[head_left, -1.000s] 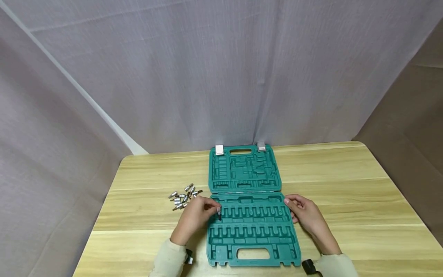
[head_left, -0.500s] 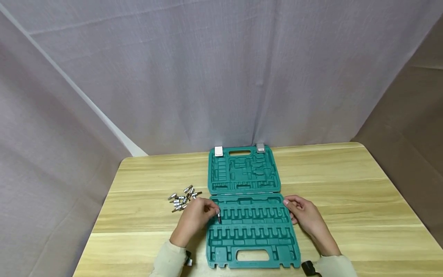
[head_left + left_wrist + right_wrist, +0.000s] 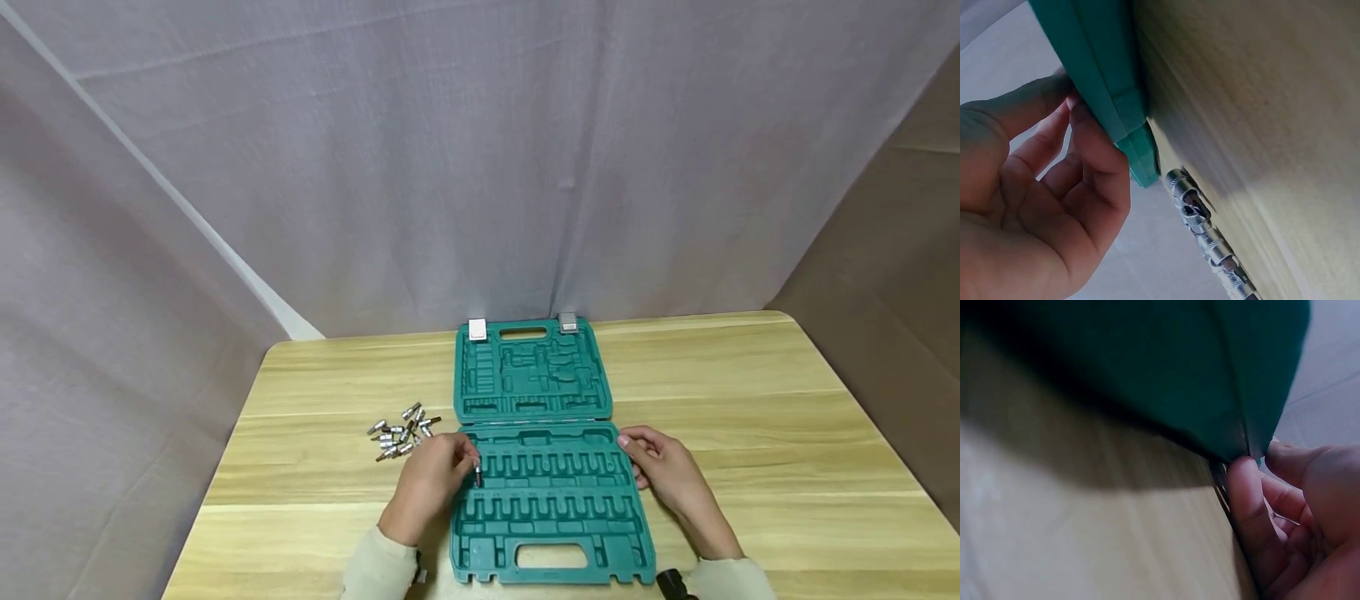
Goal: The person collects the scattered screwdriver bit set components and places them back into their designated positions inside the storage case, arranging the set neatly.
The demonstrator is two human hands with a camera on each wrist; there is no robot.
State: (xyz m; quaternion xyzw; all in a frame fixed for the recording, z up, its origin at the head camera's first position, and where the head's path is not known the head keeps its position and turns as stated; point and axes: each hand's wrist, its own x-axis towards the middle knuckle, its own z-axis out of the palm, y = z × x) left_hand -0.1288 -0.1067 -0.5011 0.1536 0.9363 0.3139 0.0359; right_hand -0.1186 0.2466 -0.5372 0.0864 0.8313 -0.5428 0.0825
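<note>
An unfolded green plastic tool case point(image 3: 555, 494) lies on the table with moulded slots in both halves. My left hand point(image 3: 431, 473) pinches a small bit socket point(image 3: 478, 477), silver with a dark tip, at the left end of the near half's upper slot row. Its tip points toward me; whether it sits in a slot, I cannot tell. In the left wrist view the case wall point(image 3: 1094, 69) hides the held piece from the curled left fingers onward. My right hand point(image 3: 670, 472) holds the case's right edge between thumb and fingers, also visible in the right wrist view.
Left of the case lies a loose pile of bit sockets point(image 3: 405, 433), close beside the left hand. Two metal latches, one of them the left latch point(image 3: 477, 330), stand on the lid's far edge. Grey cloth point(image 3: 420, 167) hangs behind the wooden table point(image 3: 750, 400).
The left hand has turned slightly and brought the bit socket a little nearer to me over the slots. The right hand stays on the case edge. The head view has shifted slightly.
</note>
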